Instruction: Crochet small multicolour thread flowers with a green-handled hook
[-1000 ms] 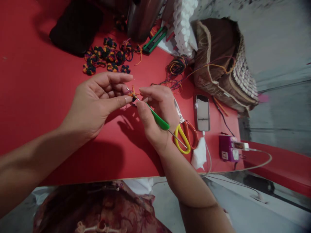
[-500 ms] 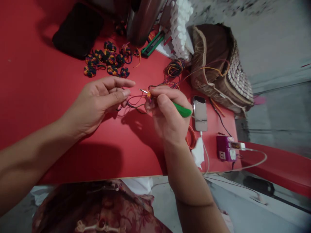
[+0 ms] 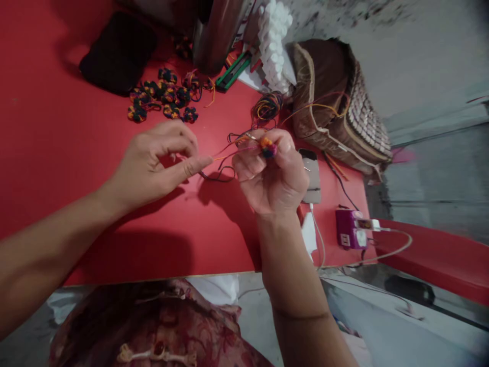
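Note:
My right hand (image 3: 273, 173) is closed in a fist above the red table (image 3: 76, 168). It pinches a small multicoloured crochet piece (image 3: 268, 147) and the metal tip of a crochet hook (image 3: 250, 136); the hook's green handle is hidden inside the fist. My left hand (image 3: 153, 163) is to its left, fingers curled, thumb and forefinger pinching the yarn strands (image 3: 223, 155) that run across to the right hand. Loose dark yarn loops lie on the table below the strands.
Several finished crochet flowers (image 3: 162, 97) lie at the back left beside a black pouch (image 3: 116, 51). A yarn tangle (image 3: 266, 107), brown bag (image 3: 336, 102), phone (image 3: 312, 176), purple charger (image 3: 349, 235), metal vessel (image 3: 216, 33) and green cutter (image 3: 233, 71) are on the right.
My right hand has rolled over into a fist and lifted the crochet piece, hiding the green handle and the scissors. My left hand has gone from open fingers to a pinch on the strands.

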### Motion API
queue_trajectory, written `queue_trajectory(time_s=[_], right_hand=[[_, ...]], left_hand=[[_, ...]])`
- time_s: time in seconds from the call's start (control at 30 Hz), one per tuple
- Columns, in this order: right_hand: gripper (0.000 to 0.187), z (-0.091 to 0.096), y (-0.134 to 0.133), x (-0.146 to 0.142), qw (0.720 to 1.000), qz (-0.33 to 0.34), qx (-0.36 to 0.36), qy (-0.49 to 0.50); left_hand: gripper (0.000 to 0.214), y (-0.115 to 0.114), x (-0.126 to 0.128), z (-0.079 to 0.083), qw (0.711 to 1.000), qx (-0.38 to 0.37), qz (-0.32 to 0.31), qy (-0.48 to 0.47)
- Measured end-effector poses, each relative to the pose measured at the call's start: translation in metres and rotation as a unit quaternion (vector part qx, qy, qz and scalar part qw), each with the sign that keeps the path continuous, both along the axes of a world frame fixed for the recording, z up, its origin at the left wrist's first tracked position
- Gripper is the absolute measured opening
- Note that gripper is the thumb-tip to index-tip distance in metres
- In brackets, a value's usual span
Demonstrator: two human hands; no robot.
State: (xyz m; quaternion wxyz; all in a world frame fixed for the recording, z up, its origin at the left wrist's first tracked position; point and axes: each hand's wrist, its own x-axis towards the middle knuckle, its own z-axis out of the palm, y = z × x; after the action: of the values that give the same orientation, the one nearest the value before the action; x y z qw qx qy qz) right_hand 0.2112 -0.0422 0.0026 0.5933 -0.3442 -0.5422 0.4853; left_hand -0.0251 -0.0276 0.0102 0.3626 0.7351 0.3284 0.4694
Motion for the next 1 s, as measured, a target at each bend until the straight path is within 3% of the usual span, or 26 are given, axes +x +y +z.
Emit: queue_trajectory(time_s=[0.07, 0.13, 0.23, 0.3, 0.37, 0.47, 0.53, 0.63, 0.73, 0.9, 1.0], right_hand=[[0.027, 0.011, -0.007, -0.012, 0.996, 0.034, -0.015, 0.079], [0.022, 0.017, -0.011, -0.021, 0.990, 0.065, -0.019, 0.127], [0.015, 0.016, -0.013, -0.026, 0.983, 0.111, -0.015, 0.145], [0.014, 0.013, -0.013, -0.025, 0.980, 0.147, -0.009, 0.136], [0.017, 0.010, -0.013, -0.023, 0.973, 0.191, 0.003, 0.128], [0.016, 0.016, -0.015, -0.021, 0.953, 0.262, 0.025, 0.148], [0.015, 0.024, -0.018, -0.019, 0.947, 0.278, -0.007, 0.161], [0.009, 0.035, -0.022, -0.015, 0.949, 0.255, -0.085, 0.168], [0.006, 0.039, -0.023, -0.012, 0.947, 0.255, -0.087, 0.172], [0.008, 0.035, -0.022, -0.012, 0.948, 0.258, -0.080, 0.171], [0.010, 0.025, -0.017, -0.013, 0.954, 0.235, -0.068, 0.172]], left_hand=[[0.014, 0.003, 0.000, -0.006, 0.992, 0.094, 0.078, -0.031], [0.010, 0.004, 0.001, -0.012, 0.989, 0.089, 0.090, -0.074], [0.061, -0.001, 0.009, -0.016, 0.991, 0.025, -0.041, -0.126], [0.070, -0.006, 0.014, -0.017, 0.993, 0.028, -0.067, -0.096], [0.059, -0.011, 0.016, -0.016, 0.996, 0.054, -0.038, -0.052], [0.014, -0.010, 0.010, -0.014, 0.998, 0.049, 0.046, -0.016], [0.028, -0.007, 0.005, -0.010, 0.997, 0.038, 0.068, -0.014], [0.033, -0.006, 0.001, -0.001, 0.997, -0.008, 0.046, -0.063], [0.020, -0.011, 0.004, 0.007, 0.985, -0.093, -0.021, -0.146], [0.028, -0.018, 0.011, 0.012, 0.935, -0.288, -0.144, -0.146], [0.018, -0.018, 0.011, 0.010, 0.899, -0.363, -0.199, -0.143]])
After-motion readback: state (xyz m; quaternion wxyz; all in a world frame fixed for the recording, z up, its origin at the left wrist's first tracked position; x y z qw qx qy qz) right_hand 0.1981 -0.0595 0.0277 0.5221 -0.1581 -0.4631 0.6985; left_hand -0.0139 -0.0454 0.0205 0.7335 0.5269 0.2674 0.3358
